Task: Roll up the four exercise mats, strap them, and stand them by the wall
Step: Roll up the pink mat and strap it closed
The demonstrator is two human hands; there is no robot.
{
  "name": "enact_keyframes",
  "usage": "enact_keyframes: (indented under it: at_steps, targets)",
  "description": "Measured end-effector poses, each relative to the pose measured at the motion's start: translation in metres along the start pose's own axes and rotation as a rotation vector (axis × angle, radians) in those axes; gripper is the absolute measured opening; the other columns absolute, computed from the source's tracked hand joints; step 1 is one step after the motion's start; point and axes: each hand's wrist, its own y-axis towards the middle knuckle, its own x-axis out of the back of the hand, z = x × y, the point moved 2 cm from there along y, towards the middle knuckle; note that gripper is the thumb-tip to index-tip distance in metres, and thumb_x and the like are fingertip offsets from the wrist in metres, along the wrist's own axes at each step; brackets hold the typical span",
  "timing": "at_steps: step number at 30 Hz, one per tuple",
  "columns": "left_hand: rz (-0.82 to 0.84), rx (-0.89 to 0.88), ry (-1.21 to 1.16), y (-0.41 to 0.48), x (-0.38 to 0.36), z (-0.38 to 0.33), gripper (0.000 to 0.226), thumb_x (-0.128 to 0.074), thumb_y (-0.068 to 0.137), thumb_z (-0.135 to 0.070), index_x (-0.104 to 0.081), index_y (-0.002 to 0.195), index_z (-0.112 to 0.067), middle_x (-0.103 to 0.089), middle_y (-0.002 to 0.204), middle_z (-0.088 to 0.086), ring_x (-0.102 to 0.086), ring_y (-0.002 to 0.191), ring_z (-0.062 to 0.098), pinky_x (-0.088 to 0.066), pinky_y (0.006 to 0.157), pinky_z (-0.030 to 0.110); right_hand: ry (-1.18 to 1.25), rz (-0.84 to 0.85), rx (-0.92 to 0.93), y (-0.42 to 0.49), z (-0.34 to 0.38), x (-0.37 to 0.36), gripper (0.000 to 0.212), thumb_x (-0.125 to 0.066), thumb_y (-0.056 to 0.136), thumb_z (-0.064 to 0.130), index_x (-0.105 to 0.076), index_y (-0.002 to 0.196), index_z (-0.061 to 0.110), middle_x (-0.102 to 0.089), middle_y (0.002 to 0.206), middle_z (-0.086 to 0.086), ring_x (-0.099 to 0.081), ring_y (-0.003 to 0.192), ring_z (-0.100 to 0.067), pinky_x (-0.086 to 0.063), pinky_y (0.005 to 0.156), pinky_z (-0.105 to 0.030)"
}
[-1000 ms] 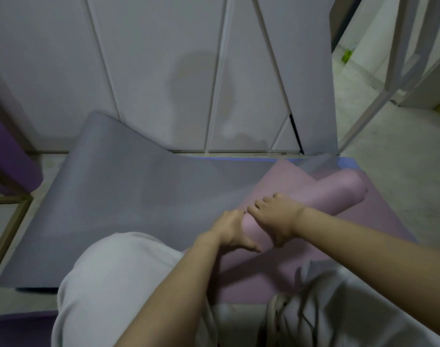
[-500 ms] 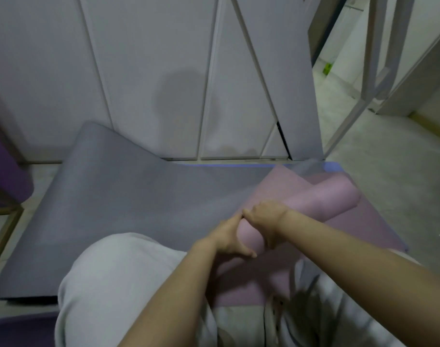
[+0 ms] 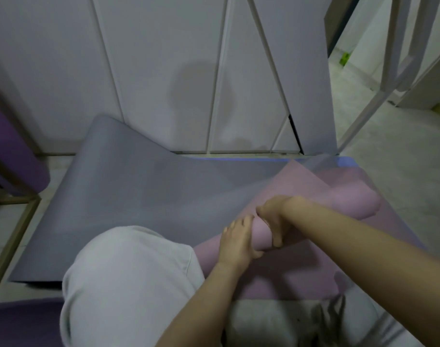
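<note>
Pink mat roll (image 3: 339,200) lies on the floor on its own flat part. Its long axis is diagonal, near end at me and far end up and right. Left hand (image 3: 236,244) wraps the near tip; right hand (image 3: 274,219) grips over the roll just beyond it. Far end is unheld, so I'd slide the right hand outward before rolling, as it's nearer.

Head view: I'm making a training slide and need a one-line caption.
Left hand and right hand grip the near end of a partly rolled pink mat, beside an unrolled grey mat.
</note>
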Motion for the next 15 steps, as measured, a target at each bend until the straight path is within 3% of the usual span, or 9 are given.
enact_keyframes:
  at_steps: [5,8,11,15]
  targets:
    - [0.147,0.007,-0.087,0.019,0.008,0.003,0.082,-0.08,0.068,-0.037,-0.039,0.136,-0.017,-0.056,0.129,0.009,-0.051,0.118,0.029,-0.04,0.092,0.033,-0.078,-0.224,-0.032,0.008,-0.006,-0.025,0.073,-0.075,0.074,0.042,-0.038,0.131,0.013,-0.054,0.127,-0.009,-0.056,0.112,-0.028,-0.042,0.088,-0.033]
    - [0.277,-0.011,-0.111,0.036,0.006,0.008,0.084,-0.085,0.063,-0.036,-0.044,0.133,-0.016,-0.059,0.128,0.007,-0.054,0.116,0.028,-0.045,0.091,0.031,-0.206,-0.312,-0.055,0.01,-0.007,-0.044,0.08,-0.077,0.073,0.033,-0.032,0.135,0.01,-0.049,0.128,-0.012,-0.052,0.114,-0.027,-0.038,0.091,-0.036]
    - [0.428,-0.066,-0.067,0.047,0.002,0.006,0.085,-0.086,0.062,-0.038,-0.045,0.132,-0.013,-0.058,0.128,0.006,-0.053,0.116,0.025,-0.042,0.091,0.026,-0.192,-0.331,-0.068,0.011,-0.011,-0.059,0.076,-0.077,0.072,0.03,-0.034,0.131,0.009,-0.048,0.126,-0.013,-0.05,0.113,-0.028,-0.037,0.09,-0.037]
    - [0.579,-0.064,-0.092,0.05,-0.007,0.005,0.115,-0.081,0.043,-0.058,-0.036,0.14,-0.014,-0.049,0.138,0.004,-0.047,0.125,0.022,-0.037,0.106,0.033,-0.118,-0.278,-0.043,0.015,-0.017,-0.063,0.074,-0.078,0.074,0.032,-0.035,0.13,0.008,-0.053,0.126,-0.012,-0.055,0.114,-0.028,-0.041,0.089,-0.035]
